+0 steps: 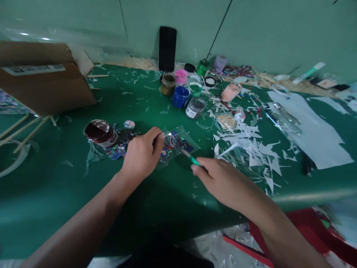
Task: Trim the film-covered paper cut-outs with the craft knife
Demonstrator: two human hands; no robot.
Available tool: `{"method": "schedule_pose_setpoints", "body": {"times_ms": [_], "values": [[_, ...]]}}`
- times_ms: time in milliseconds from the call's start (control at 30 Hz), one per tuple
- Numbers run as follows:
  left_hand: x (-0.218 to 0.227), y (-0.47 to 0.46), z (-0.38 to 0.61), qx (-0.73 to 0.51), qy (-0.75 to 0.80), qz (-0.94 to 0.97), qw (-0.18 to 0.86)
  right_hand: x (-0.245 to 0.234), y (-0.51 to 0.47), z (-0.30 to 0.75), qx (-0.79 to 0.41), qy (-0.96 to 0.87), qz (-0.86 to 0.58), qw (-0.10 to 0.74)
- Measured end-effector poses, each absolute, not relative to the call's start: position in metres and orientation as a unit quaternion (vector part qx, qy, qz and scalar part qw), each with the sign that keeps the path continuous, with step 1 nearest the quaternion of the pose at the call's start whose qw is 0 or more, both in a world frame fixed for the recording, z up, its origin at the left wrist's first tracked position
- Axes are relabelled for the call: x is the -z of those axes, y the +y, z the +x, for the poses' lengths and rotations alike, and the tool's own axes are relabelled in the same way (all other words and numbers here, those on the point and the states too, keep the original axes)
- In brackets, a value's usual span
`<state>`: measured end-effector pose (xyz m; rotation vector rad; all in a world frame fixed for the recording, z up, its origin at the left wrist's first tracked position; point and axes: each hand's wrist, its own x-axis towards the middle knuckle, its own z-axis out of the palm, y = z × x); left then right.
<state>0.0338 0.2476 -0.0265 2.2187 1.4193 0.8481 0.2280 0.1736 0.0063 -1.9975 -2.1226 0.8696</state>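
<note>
My left hand (143,150) is closed in a pinch at the left edge of a piece of clear plastic film (192,143), which lies on the table. Under and around the film is a patch of multicoloured flakes or paint bits (118,152). My right hand (213,173) grips a green-handled knife (192,159) whose thin metal blade points up and left onto the film. The exact shape of the blade tip is blurred. Left of my left hand, a jar of dark red paint (102,133) stands tilted.
Several open paint jars (181,97) stand beyond my hands, before an upright black phone (167,48). White paper scraps (251,143) litter the right side, near a white sheet (315,130). A cardboard box (47,89) is at left; a red stool (304,230) is below right.
</note>
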Motion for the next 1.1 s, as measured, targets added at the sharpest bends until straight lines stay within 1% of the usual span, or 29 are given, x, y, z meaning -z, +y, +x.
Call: {"method": "schedule_pose_setpoints", "body": {"times_ms": [133, 200, 233, 333, 400, 500, 600, 667, 767, 833, 867, 933, 967, 1000, 1033, 1100], "values": [[0.025, 0.244, 0.036, -0.34, 0.479, 0.755, 0.291, -0.005, 0.181, 0.223, -0.319, -0.626, -0.661, 0.263], [0.025, 0.241, 0.037, -0.348, 0.459, 0.746, 0.333, -0.003, 0.187, 0.213, -0.353, -0.597, -0.638, 0.335], [0.024, 0.24, 0.037, -0.355, 0.452, 0.74, 0.349, -0.001, 0.19, 0.207, -0.367, -0.587, -0.628, 0.354], [0.018, 0.233, 0.033, -0.388, 0.445, 0.705, 0.392, 0.004, 0.195, 0.196, -0.391, -0.574, -0.613, 0.375], [0.012, 0.226, 0.025, -0.395, 0.441, 0.674, 0.442, 0.004, 0.198, 0.194, -0.401, -0.577, -0.599, 0.384], [0.004, 0.211, 0.011, -0.366, 0.425, 0.633, 0.533, 0.003, 0.202, 0.194, -0.419, -0.585, -0.577, 0.385], [0.0, 0.197, -0.003, -0.355, 0.424, 0.62, 0.557, 0.002, 0.204, 0.191, -0.47, -0.573, -0.56, 0.37], [0.0, 0.192, -0.008, -0.36, 0.431, 0.63, 0.536, 0.002, 0.203, 0.188, -0.516, -0.541, -0.551, 0.372], [0.0, 0.195, -0.008, -0.377, 0.459, 0.658, 0.462, 0.002, 0.199, 0.189, -0.573, -0.488, -0.537, 0.382], [0.0, 0.203, -0.005, -0.393, 0.477, 0.666, 0.419, 0.0, 0.199, 0.196, -0.583, -0.472, -0.529, 0.397], [0.0, 0.21, -0.002, -0.405, 0.481, 0.669, 0.395, -0.001, 0.201, 0.202, -0.568, -0.47, -0.535, 0.412], [-0.001, 0.225, 0.006, -0.428, 0.512, 0.679, 0.306, -0.005, 0.212, 0.217, -0.482, -0.476, -0.587, 0.443], [-0.001, 0.234, 0.01, -0.411, 0.531, 0.695, 0.257, -0.007, 0.221, 0.225, -0.405, -0.481, -0.637, 0.447], [-0.001, 0.243, 0.015, -0.368, 0.545, 0.723, 0.213, -0.008, 0.232, 0.231, -0.312, -0.489, -0.692, 0.43], [-0.001, 0.253, 0.021, -0.324, 0.549, 0.75, 0.175, -0.008, 0.244, 0.237, -0.243, -0.506, -0.732, 0.386], [0.0, 0.27, 0.032, -0.297, 0.546, 0.768, 0.152, -0.006, 0.269, 0.242, -0.133, -0.532, -0.783, 0.294]]}}
